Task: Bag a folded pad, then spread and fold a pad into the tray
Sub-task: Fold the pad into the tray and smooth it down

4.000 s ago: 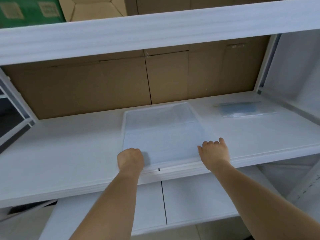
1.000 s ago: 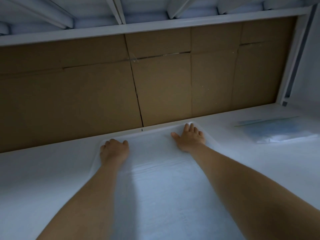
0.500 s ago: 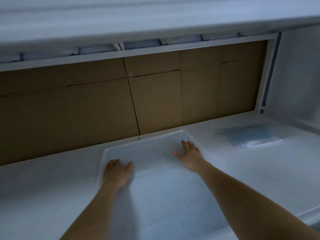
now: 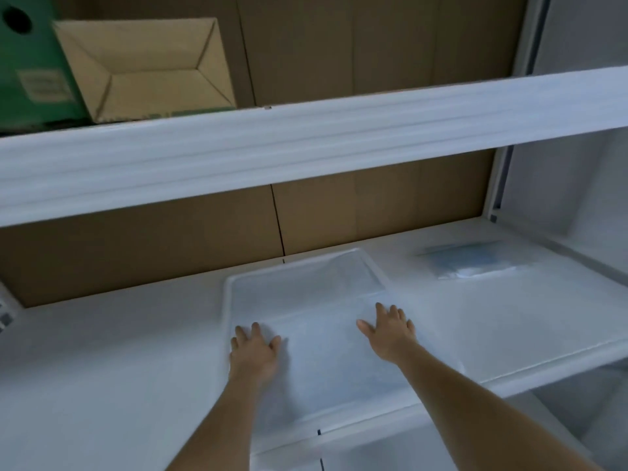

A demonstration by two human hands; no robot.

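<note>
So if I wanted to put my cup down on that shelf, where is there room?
Left of the tray, the shelf is bare. A narrower patch lies between tray and bagged pad. Both hands crowd the tray.

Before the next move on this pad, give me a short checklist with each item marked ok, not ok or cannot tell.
1. Both hands flat on the pad: ok. The left hand and right hand lie on it with straight fingers.
2. Pad inside the tray: ok at the far part; its near edge is hard to tell from the shelf.
3. Pad fully folded: cannot tell. One crease line shows across it just beyond the fingertips.
4. Bagged pad out of the way: ok, it lies apart, to the right on the white shelf.
5. Tray square on the shelf: ok, it sits flat, its far rim near the cardboard backing.
</note>
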